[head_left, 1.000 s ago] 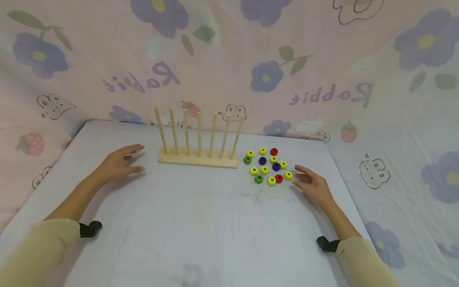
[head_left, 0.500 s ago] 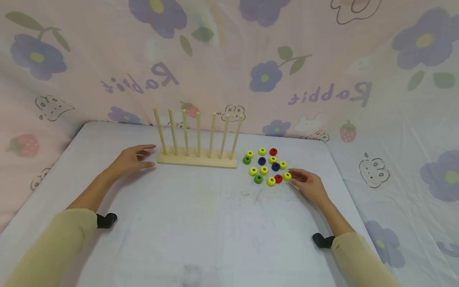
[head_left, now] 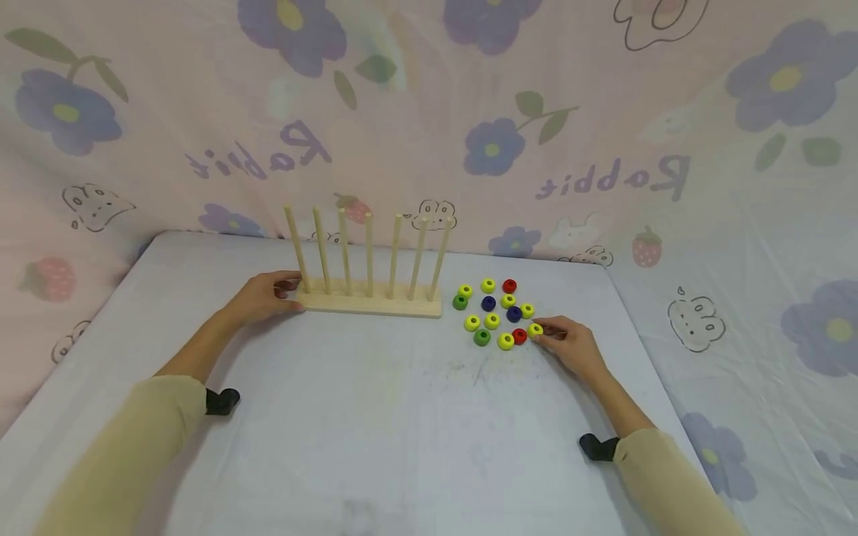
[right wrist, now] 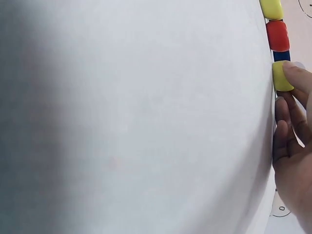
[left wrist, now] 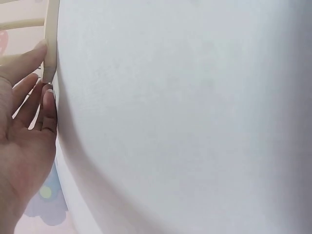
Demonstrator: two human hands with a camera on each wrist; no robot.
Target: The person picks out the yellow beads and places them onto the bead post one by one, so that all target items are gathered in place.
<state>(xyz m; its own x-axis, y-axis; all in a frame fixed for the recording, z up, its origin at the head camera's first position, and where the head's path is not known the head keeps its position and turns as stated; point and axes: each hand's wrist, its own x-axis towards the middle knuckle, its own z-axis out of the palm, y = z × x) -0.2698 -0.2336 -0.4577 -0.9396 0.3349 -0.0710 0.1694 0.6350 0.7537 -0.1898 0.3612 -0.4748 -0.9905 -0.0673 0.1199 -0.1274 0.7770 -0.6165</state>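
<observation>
Purple lettering point(head_left: 613, 179) on the cloth backdrop point(head_left: 402, 179) reads "Rabbit" twice, mirror-reversed, at approx. 10 & 2 o'clock in head view. Peg rack point(head_left: 369, 304) stands on white tabletop point(head_left: 375, 417) nr. centre. L hand point(head_left: 258, 299) grips its 9 o'clock end: thumb on front edge of base, other fingers bent at end & back, opened abt. as far as the base's depth. R hand point(head_left: 573, 348) pinches one yellow bead point(head_left: 535, 330) btw. thumb & fingertips, parted no wider than the bead, which lies at the hand's 10 o'clock & at the 4 o'clock edge of the bead cluster point(head_left: 492, 325). Cluster lies at the peg rack's 3 o'clock, just apart from it. A red bead point(head_left: 519, 336) is just beside the pinched one, at its 8 o'clock.

Beads: 14 visible, viz. 8 yellow, 2 green, 2 dk. blue, 2 red; glossy, rounded, w/ dark central hole. Peg rack: pale wood, rect. base, 7 slim upright pegs. Sleeves point(head_left: 127, 454) pale yellow, w/ black wrist pc. point(head_left: 223, 402) at each cuff.
</observation>
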